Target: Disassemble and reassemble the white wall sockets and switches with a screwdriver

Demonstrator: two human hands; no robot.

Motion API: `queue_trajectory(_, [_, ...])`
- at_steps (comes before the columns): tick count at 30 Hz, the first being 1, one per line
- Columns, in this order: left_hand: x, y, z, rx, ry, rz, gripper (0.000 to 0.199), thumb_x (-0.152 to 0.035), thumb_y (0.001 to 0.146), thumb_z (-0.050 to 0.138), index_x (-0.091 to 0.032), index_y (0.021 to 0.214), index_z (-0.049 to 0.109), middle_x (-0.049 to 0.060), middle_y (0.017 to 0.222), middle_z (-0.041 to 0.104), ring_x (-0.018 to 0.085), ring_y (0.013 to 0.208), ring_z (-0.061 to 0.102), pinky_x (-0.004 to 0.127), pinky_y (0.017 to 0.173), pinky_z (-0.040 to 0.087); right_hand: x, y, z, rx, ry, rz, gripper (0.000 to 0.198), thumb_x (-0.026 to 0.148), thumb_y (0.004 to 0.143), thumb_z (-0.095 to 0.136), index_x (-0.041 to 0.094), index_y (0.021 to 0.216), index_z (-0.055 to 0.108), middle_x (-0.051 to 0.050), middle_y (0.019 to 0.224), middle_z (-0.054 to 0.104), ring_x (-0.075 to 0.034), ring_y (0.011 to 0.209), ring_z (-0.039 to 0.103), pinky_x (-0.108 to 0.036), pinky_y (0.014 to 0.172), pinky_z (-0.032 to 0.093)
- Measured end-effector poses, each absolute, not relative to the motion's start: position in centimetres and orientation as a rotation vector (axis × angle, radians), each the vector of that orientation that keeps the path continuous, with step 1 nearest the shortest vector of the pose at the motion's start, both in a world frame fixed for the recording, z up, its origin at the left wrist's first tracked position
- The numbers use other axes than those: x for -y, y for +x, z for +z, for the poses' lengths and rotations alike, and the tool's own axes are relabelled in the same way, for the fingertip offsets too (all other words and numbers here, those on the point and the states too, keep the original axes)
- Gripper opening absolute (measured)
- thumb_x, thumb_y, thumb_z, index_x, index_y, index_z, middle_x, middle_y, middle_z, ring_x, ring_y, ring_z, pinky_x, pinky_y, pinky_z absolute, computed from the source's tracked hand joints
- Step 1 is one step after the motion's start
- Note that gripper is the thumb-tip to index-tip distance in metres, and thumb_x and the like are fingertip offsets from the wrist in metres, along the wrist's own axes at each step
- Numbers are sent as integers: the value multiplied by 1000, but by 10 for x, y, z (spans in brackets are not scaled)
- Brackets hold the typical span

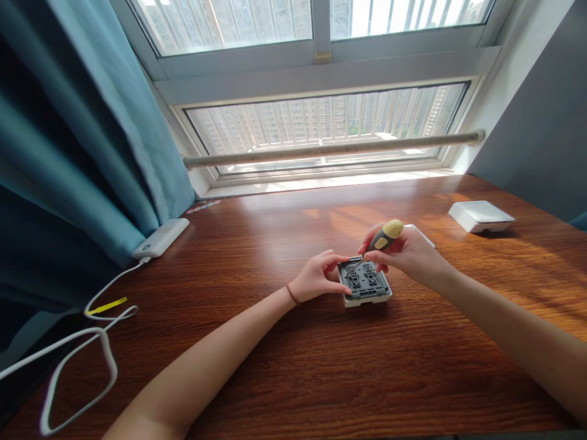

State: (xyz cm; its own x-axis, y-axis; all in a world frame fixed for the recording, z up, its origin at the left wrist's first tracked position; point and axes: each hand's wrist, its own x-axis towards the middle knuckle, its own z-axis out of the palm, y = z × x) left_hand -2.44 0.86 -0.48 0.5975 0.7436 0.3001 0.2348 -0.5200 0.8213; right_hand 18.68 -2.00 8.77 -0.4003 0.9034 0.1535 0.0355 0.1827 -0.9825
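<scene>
A square wall switch (368, 285) with its grey inner plate showing and a white base lies flat on the wooden desk. Thumb and fingers of my left hand (318, 276) grip it at its left side, the thumb near the front corner and the fingers at the back corner. In my right hand (403, 252) is a screwdriver (384, 237) with a yellow and dark grey handle, tilted with the handle up to the right. Its thin shaft slopes down over the left part of the plate; whether the tip touches a screw is too small to tell.
Behind my right hand lies a white flat piece (420, 234), partly hidden. A white square box (481, 216) sits at the right back of the desk (293, 379). On the left are a white power strip-like block (161, 238), a looped white cable (110, 360) and a blue curtain (137, 153).
</scene>
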Motion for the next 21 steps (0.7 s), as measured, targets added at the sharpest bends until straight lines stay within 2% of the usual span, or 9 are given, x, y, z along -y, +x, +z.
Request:
queue_trajectory(3, [-9,-25,-4,-763,2065,839,61,-38,57,78,-17,111,58,0,82,48,9,66,38,21,59,34,20,192,93,1675,-850,1432,23,30,74,65,17,91,58,-6,92,65,-12,64,63,-30,61,55])
queue_trajectory(5, [-9,-24,-4,-783,2069,829,62,-39,56,78,-17,111,59,-1,80,47,9,66,38,21,58,34,20,194,93,1691,-842,1448,25,32,75,64,17,95,58,-7,93,65,-15,67,65,-33,65,56])
queue_trajectory(7, [-8,-24,-4,-805,2068,825,63,-40,56,78,-18,111,59,-1,79,47,10,68,40,21,60,36,19,195,90,1692,-916,1344,26,33,72,68,16,90,60,-5,83,66,-13,59,63,-31,57,55])
queue_trajectory(10, [-7,-24,-2,-814,2058,834,63,-40,56,78,-18,112,59,-1,79,46,11,70,43,22,62,37,17,193,81,1654,-1123,1048,24,33,66,72,14,74,60,-1,61,61,-8,42,51,-23,37,43])
queue_trajectory(13, [-6,-24,0,-812,2045,829,62,-40,56,78,-17,110,59,-1,77,45,10,67,41,21,59,37,15,188,74,1557,-1152,985,26,33,64,73,14,71,56,1,56,58,-7,41,47,-21,34,38])
queue_trajectory(18, [-6,-23,1,-821,2073,830,61,-41,56,78,-18,110,60,-2,76,44,10,67,41,22,60,37,15,184,77,1539,-890,1255,24,30,73,66,17,89,53,-2,85,62,-5,45,51,-24,43,47])
queue_trajectory(21, [-7,-23,0,-794,2059,845,60,-40,57,78,-17,109,60,-2,77,45,9,65,40,21,59,37,14,188,83,1611,-810,1368,29,28,76,63,20,100,50,-6,96,63,-9,55,59,-28,52,51])
